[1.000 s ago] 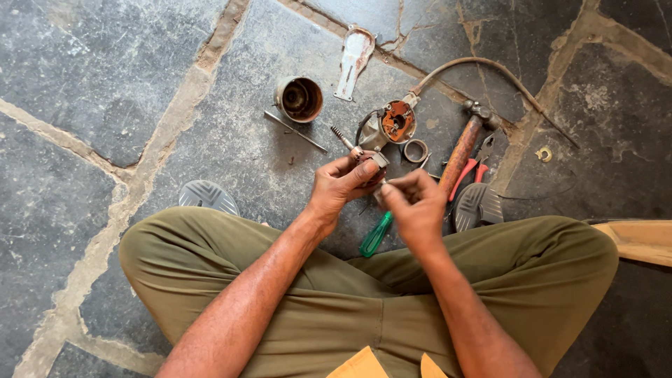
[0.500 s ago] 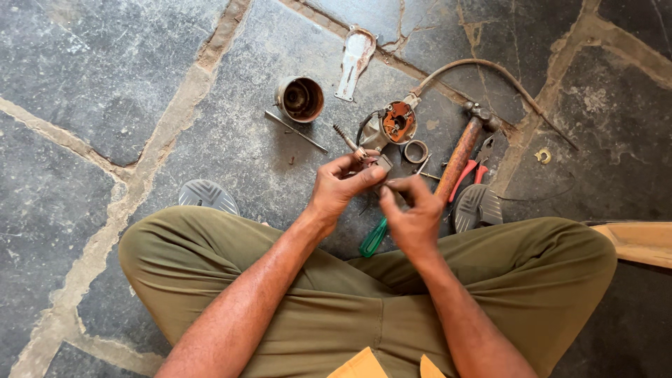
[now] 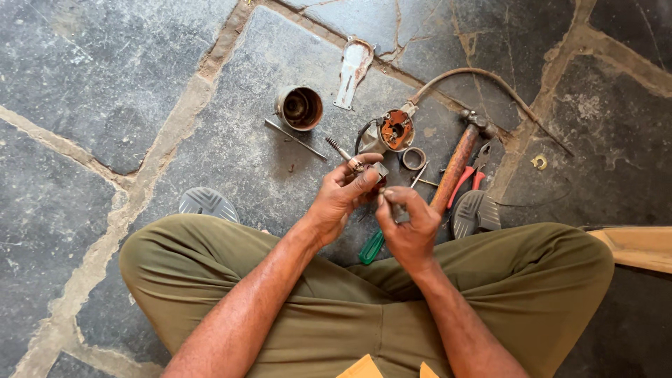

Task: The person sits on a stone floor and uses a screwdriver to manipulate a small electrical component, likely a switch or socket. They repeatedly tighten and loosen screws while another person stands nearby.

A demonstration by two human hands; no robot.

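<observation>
My left hand (image 3: 344, 197) grips a small metal part with a threaded shaft (image 3: 348, 157) that sticks out up and to the left. My right hand (image 3: 406, 222) is closed on a tiny piece pinched at its fingertips, held close against the left hand's part. Both hands hover above my crossed legs in olive trousers (image 3: 336, 308). A screwdriver with a green handle (image 3: 372, 246) lies on the stone floor just under the hands, partly hidden by them.
On the stone floor lie a rusty metal cup (image 3: 299, 107), a thin rod (image 3: 295, 138), a flat metal bracket (image 3: 351, 66), an orange round housing with a hose (image 3: 395, 130), a metal ring (image 3: 414, 158), a hammer (image 3: 458, 162), red pliers (image 3: 470, 178), and grey sandals (image 3: 207, 203).
My hands have come a little closer together, the right hand rising to meet the part in my left. The things on the floor stay put.
</observation>
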